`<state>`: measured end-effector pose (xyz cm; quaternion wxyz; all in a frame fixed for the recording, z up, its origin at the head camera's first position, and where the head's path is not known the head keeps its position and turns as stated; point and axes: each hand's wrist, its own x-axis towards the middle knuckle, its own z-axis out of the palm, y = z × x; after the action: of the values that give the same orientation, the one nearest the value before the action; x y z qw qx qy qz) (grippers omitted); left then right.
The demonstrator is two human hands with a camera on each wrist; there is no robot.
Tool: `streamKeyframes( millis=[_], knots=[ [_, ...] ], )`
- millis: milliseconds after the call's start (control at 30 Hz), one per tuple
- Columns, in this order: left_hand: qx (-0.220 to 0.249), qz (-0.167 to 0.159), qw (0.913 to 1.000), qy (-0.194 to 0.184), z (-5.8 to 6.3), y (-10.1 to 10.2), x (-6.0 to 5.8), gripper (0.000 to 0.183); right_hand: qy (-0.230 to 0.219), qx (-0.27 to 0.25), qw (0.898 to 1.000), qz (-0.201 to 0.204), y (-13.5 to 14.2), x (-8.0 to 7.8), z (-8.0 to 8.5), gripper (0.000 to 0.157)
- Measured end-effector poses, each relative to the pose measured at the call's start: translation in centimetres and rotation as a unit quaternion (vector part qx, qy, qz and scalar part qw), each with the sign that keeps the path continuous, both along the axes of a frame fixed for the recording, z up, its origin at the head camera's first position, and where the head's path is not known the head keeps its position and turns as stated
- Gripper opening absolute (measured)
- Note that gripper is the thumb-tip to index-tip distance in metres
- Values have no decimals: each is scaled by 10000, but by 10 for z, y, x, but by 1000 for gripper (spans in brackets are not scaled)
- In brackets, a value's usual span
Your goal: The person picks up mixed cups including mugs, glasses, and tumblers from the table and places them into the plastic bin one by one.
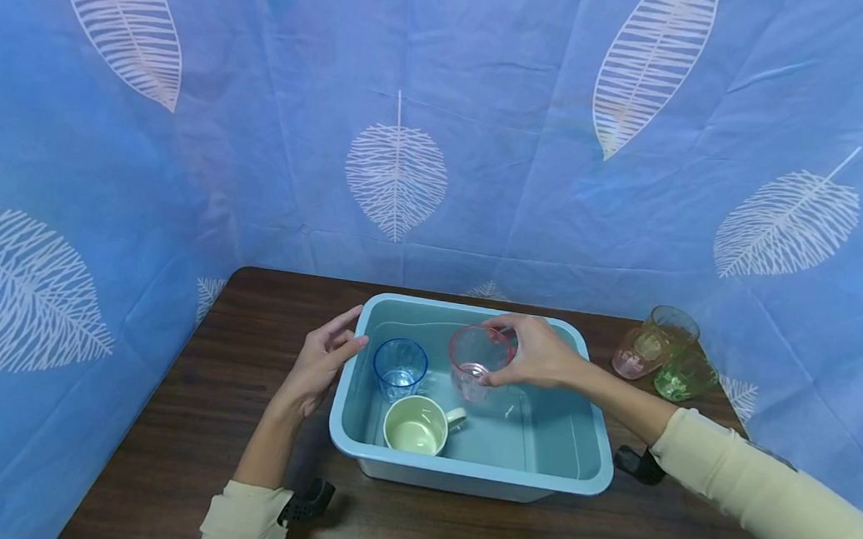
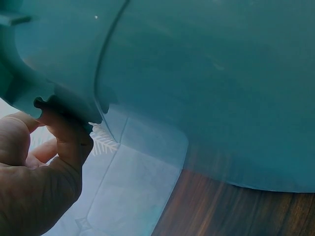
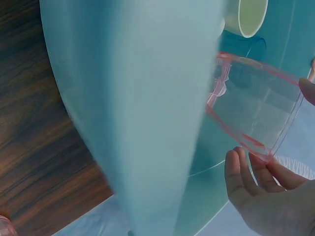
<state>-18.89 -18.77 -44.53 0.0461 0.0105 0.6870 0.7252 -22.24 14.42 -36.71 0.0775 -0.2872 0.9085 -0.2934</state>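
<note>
A light blue plastic basin [image 1: 462, 477] stands on the dark wooden table. In the head view my left hand [image 1: 317, 370] grips its left rim, fingers bent at the edge; the left wrist view shows this hand [image 2: 47, 172] against the basin's outer side. Over the basin's middle, my right hand [image 1: 538, 352] pinches a clear pink-rimmed glass [image 1: 476, 358] near its rim, thumb and fingers on opposite sides. That glass [image 3: 256, 98] appears sideways in the right wrist view. Inside the basin, a blue-rimmed glass [image 1: 399, 369] sits left, with a pale green mug [image 1: 416, 427] in front of it.
At the table's back right, beyond the basin, a pink glass [image 1: 631, 360], an amber glass [image 1: 674, 321] and a green glass [image 1: 685, 375] stand close together. A blue cloth with white leaf prints [image 1: 397, 167] hangs behind the table [image 1: 203, 420].
</note>
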Motion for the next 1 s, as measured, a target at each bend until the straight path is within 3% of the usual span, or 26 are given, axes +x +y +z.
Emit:
streamKeyframes(
  millis=[433, 1000],
  knots=[
    [94, -31, 10000, -1, 0, 0, 0, 58, -15, 338, 9994, -18, -12, -1, -2, 76],
    [107, -26, 9999, -81, 1, 1, 1, 59, -280, 826, 9962, -37, -29, -9, 0, 64]
  ],
)
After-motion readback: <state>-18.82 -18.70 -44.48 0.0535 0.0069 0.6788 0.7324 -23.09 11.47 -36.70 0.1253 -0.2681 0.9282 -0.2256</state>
